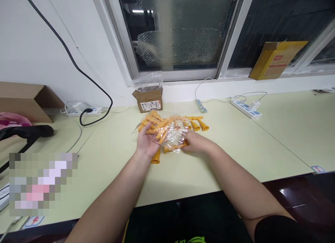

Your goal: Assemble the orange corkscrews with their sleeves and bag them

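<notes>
A clear plastic bag (174,133) with yellow funnel-ended plastic parts (154,119) in it is held just above the table. My left hand (148,141) supports the bag from its left side, thumb up against it and fingers under it. At the bag's right edge, my right hand (193,141) is closed on the plastic, its fingertips partly hidden. Close to those fingers shows another yellow part (172,148). Several loose yellow parts (202,125) lie behind the right hand, and one more yellow part (155,157) lies below the left hand.
Behind the bag stands an open small cardboard box (149,100). A power strip (246,108) with cables lies at the right, another power strip (89,112) at the left. A patterned strip (201,106) lies near the wall. A yellow carton (277,61) leans on the window sill.
</notes>
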`<state>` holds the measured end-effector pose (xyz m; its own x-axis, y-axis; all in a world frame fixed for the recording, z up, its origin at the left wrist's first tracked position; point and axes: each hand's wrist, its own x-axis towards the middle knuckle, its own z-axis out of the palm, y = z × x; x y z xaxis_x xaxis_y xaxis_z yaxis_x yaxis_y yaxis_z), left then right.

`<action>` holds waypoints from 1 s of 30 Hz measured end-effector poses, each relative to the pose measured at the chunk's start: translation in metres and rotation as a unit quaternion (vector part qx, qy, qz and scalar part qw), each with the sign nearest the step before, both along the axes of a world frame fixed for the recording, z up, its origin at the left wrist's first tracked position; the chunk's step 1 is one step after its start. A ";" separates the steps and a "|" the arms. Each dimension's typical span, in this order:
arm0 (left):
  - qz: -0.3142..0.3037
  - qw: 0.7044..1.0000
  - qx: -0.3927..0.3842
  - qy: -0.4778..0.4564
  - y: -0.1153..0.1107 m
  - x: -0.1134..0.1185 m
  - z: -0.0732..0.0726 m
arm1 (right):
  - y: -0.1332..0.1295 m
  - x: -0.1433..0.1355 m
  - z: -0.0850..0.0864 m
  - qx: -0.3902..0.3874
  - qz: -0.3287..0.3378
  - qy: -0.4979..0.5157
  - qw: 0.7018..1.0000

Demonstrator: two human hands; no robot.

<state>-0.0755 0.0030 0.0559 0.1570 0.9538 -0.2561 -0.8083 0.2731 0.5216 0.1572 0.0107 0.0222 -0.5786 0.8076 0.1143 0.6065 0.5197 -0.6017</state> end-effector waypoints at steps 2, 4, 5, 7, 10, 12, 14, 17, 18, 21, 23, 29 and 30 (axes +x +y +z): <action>0.004 1.000 0.003 0.000 0.001 -0.001 -0.001 | 0.003 0.013 0.008 -0.072 -0.004 -0.027 0.997; 0.000 1.000 0.006 0.000 0.001 -0.003 -0.002 | 0.006 0.025 0.014 -0.132 -0.033 -0.023 0.990; 0.000 1.000 0.008 -0.001 0.002 -0.003 -0.003 | 0.008 0.029 0.015 -0.146 -0.061 -0.008 0.987; 0.009 1.000 0.015 -0.004 0.002 -0.004 -0.004 | 0.010 0.035 0.018 -0.150 -0.122 0.054 0.980; 0.032 0.999 0.023 -0.011 0.003 -0.004 -0.004 | 0.008 0.033 0.022 -0.158 -0.150 0.212 0.953; 0.036 0.999 0.016 -0.011 0.002 -0.004 -0.004 | 0.006 0.028 0.024 -0.175 -0.127 0.314 0.924; 0.033 0.999 0.013 -0.008 0.001 -0.004 -0.003 | 0.005 0.023 0.024 -0.175 -0.111 0.371 0.905; 0.032 0.999 0.019 0.002 0.000 -0.004 0.000 | 0.006 0.022 0.021 -0.143 -0.118 0.354 0.917; 0.035 0.999 0.020 0.004 -0.001 -0.004 0.001 | 0.007 0.023 0.019 -0.134 -0.121 0.323 0.929; 0.045 0.999 0.018 -0.002 -0.001 -0.003 0.001 | 0.007 0.031 0.019 -0.156 -0.087 0.204 0.962; 0.049 0.999 0.020 -0.011 0.000 -0.003 0.000 | 0.004 0.035 0.022 -0.189 -0.029 0.147 0.970; 0.045 0.998 0.034 -0.023 0.000 -0.003 -0.001 | -0.007 0.033 0.032 -0.245 0.019 0.143 0.959; 0.041 0.999 0.031 -0.016 -0.001 -0.003 -0.001 | -0.008 0.032 0.032 -0.223 0.002 0.165 0.961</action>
